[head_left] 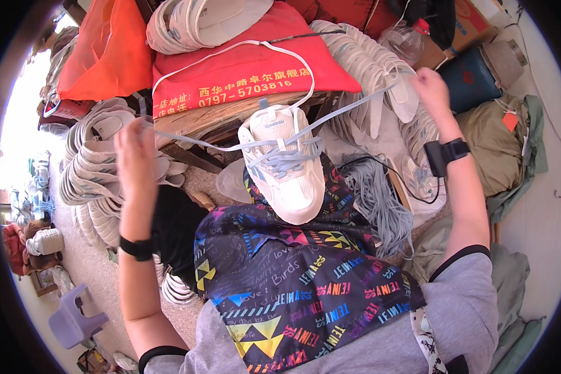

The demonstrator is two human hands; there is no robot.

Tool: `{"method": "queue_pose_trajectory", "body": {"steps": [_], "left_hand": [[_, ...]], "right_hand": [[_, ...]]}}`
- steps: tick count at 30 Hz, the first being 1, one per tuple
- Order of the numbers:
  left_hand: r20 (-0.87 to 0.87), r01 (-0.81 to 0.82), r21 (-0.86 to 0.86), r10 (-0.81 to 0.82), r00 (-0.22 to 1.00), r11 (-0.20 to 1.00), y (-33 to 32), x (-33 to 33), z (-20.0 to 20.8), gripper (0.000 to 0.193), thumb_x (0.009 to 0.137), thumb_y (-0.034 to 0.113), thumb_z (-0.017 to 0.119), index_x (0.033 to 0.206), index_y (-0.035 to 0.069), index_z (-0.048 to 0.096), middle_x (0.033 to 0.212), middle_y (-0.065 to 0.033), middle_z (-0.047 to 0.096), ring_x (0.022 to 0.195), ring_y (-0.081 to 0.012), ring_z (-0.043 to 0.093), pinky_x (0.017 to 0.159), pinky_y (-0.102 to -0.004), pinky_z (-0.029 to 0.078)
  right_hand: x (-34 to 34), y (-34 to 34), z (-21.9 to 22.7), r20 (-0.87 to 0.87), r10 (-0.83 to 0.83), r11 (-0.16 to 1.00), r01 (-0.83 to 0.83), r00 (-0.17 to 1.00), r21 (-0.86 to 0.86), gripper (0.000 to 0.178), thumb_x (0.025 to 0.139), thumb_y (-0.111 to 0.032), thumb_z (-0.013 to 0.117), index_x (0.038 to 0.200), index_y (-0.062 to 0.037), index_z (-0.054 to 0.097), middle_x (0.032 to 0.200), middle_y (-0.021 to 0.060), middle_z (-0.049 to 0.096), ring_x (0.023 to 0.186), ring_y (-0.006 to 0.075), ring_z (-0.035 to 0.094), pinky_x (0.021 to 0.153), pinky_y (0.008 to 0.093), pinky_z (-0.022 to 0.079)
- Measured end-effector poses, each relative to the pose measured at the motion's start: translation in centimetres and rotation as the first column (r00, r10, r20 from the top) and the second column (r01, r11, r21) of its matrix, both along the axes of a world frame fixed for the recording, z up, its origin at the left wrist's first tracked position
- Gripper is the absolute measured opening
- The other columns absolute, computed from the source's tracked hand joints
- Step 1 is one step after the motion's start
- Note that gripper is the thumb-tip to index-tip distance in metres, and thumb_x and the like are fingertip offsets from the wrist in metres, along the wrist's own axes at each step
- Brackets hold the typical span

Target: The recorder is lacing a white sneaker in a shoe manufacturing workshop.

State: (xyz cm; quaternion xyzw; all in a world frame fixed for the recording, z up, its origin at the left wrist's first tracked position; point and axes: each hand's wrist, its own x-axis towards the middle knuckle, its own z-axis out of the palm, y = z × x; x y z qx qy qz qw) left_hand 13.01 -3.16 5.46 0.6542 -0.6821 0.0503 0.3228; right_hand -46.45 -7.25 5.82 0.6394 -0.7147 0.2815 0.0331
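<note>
A white sneaker [296,190] sits in the middle with its toe toward me, over my patterned apron at the edge of a wooden bench. A pale blue-grey shoelace [349,111] runs through its lower eyelets, and its two ends stretch out to either side. My left hand [136,146], slightly smeared by motion, is closed on the left end. Up at the right, my right hand [429,90] grips the other end, raised higher than the left. The sneaker's tongue [274,128] stands up, and neither hand touches the shoe itself.
Stacked shoe uppers [100,162] stand at the left, with more [355,56] at the back right. A bundle of blue-grey laces [380,199] hangs right of the sneaker. A red cloth bag [230,75] covers the bench [199,121]. A purple plastic chair [78,318] stands lower left.
</note>
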Motion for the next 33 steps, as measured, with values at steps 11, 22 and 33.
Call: {"method": "queue_pose_trajectory", "body": {"steps": [11, 22, 33], "left_hand": [[-0.335, 0.672, 0.179, -0.598, 0.728, 0.718, 5.5, -11.0, -0.7, 0.022, 0.077, 0.000, 0.072, 0.096, 0.004, 0.063, 0.094, -0.0068, 0.047, 0.073, -0.0176, 0.050, 0.062, -0.0279, 0.045], [-0.417, 0.611, 0.229, -0.491, 0.765, 0.757, 5.3, -12.3, 0.1, 0.026, 0.079, 0.006, 0.074, 0.102, 0.005, 0.061, 0.092, -0.0080, 0.052, 0.069, -0.0192, 0.053, 0.060, -0.0321, 0.047], [-0.358, 0.559, 0.120, -0.489, 0.795, 0.821, 3.6, -13.3, -1.1, 0.014, 0.078, 0.005, 0.072, 0.089, 0.003, 0.064, 0.091, -0.0114, 0.049, 0.079, -0.0294, 0.054, 0.070, -0.0386, 0.047]], "right_hand": [[22.9, 5.5, 0.6, 0.163, 0.705, 0.658, -0.722, 0.690, 0.213, 0.027, 0.083, -0.016, 0.068, 0.103, -0.0043, 0.054, 0.102, 0.0143, 0.050, 0.091, 0.0347, 0.059, 0.078, 0.0419, 0.050], [19.5, 4.9, 1.9, 0.022, 0.596, 0.798, -0.595, 0.803, 0.099, 0.009, 0.088, -0.010, 0.061, 0.091, -0.0055, 0.054, 0.090, 0.0136, 0.052, 0.084, 0.0349, 0.058, 0.070, 0.0425, 0.047], [23.3, 8.9, -0.2, 0.305, 0.687, 0.639, -0.748, 0.660, 0.181, 0.018, 0.082, -0.009, 0.066, 0.098, -0.0054, 0.058, 0.096, 0.0107, 0.051, 0.084, 0.0281, 0.058, 0.072, 0.0369, 0.048]]}}
